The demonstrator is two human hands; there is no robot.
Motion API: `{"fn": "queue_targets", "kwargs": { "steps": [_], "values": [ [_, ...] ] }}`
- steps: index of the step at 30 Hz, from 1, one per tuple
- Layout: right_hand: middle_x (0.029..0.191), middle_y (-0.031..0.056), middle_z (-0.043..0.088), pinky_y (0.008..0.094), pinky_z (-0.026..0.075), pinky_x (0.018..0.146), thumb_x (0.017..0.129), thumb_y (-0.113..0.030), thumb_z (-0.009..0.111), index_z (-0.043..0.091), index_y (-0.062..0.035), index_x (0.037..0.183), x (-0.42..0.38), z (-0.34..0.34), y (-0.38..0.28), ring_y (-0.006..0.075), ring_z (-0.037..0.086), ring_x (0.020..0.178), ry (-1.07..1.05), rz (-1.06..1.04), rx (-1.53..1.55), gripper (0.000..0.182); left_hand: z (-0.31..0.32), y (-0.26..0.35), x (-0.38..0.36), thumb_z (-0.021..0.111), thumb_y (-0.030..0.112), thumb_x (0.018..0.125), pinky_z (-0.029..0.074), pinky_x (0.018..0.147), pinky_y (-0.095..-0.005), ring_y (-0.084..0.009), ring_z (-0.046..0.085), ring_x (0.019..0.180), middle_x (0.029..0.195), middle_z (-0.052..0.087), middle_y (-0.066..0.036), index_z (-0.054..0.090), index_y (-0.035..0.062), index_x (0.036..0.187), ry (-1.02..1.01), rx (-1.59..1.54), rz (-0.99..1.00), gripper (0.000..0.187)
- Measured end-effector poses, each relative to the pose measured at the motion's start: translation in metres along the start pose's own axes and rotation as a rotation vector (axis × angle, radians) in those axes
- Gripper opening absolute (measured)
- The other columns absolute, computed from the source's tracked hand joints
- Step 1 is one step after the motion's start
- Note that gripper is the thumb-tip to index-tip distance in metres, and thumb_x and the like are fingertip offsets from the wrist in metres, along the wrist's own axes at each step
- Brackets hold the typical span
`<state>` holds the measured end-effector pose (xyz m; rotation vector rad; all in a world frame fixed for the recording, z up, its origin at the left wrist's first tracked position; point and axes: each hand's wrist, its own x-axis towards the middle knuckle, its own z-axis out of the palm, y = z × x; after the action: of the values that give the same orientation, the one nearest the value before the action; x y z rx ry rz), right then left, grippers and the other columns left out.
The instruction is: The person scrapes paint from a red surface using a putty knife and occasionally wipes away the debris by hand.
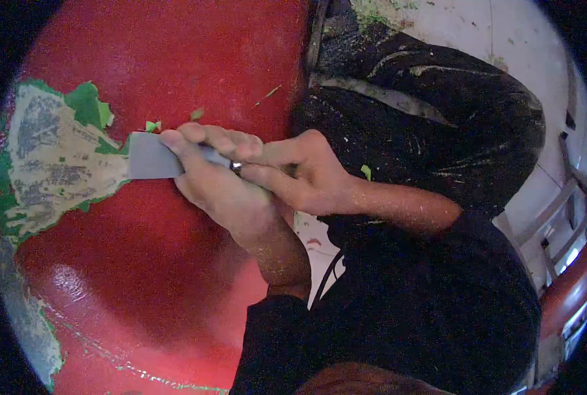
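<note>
A wide, flat-bladed scraper (153, 157) lies against a red painted surface (175, 59). Its blade edge meets a bare grey-beige patch (63, 161) fringed with green paint. My left hand (224, 191) is closed around the scraper near the blade, fingers pressed over the metal. Just behind it, my right hand (313, 174) grips the handle end, most of which is hidden inside my hands. Small green paint flakes (152, 126) rest beside the blade.
My dark trousers (432, 112), dusted with flecks, are at the upper right. Pale floor tiles (517, 33) with debris lie beyond. A metal frame (557, 227) stands at the right edge. Another stripped grey area (27, 309) runs down the lower left.
</note>
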<state>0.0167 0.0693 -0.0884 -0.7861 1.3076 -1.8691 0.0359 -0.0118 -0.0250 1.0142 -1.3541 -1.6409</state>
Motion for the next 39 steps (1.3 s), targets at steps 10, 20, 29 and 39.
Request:
{"fn": "queue_targets", "kwargs": {
  "steps": [10, 20, 29, 39],
  "values": [
    [0.067, 0.0085, 0.061, 0.0254, 0.045, 0.059, 0.087, -0.013, 0.059, 0.063, 0.0030, 0.090, -0.016, -0.006, 0.004, 0.0042, 0.054, 0.071, -0.044, 0.024, 0.118, 0.017, -0.013, -0.007, -0.006, 0.038, 0.042, 0.095, 0.034, 0.039, -0.0285, -0.0122, 0.036, 0.041, 0.054, 0.035, 0.001, 0.040, 0.0143, 0.076, -0.011, 0.005, -0.115, 0.034],
    [0.068, 0.0037, 0.056, 0.0256, 0.043, 0.060, 0.088, -0.013, 0.058, 0.062, 0.0046, 0.088, -0.022, 0.002, 0.010, 0.0034, 0.046, 0.072, -0.009, -0.011, 0.184, 0.018, -0.024, -0.008, -0.015, 0.039, 0.044, 0.095, 0.035, 0.041, -0.0292, -0.0121, 0.033, 0.040, 0.054, 0.034, 0.001, 0.041, 0.0137, 0.076, -0.058, -0.029, -0.123, 0.035],
    [0.069, 0.0044, 0.059, 0.0248, 0.044, 0.062, 0.088, -0.011, 0.057, 0.063, 0.0036, 0.092, -0.023, 0.004, -0.008, 0.0026, 0.047, 0.074, -0.012, 0.105, 0.119, 0.016, -0.028, 0.001, -0.010, 0.039, 0.043, 0.095, 0.034, 0.041, -0.0284, -0.0098, 0.034, 0.042, 0.055, 0.034, 0.003, 0.044, 0.0162, 0.078, -0.176, -0.201, -0.245, 0.032],
    [0.068, 0.0152, 0.059, 0.0300, 0.046, 0.057, 0.085, -0.014, 0.057, 0.064, -0.0012, 0.088, -0.023, 0.000, -0.006, 0.0152, 0.057, 0.066, 0.122, -0.011, 0.025, 0.015, -0.011, -0.004, -0.008, 0.040, 0.041, 0.095, 0.030, 0.039, -0.0267, -0.0079, 0.026, 0.040, 0.052, 0.026, 0.004, 0.043, 0.0163, 0.074, -0.111, -0.069, -0.212, 0.032]
  ]
}}
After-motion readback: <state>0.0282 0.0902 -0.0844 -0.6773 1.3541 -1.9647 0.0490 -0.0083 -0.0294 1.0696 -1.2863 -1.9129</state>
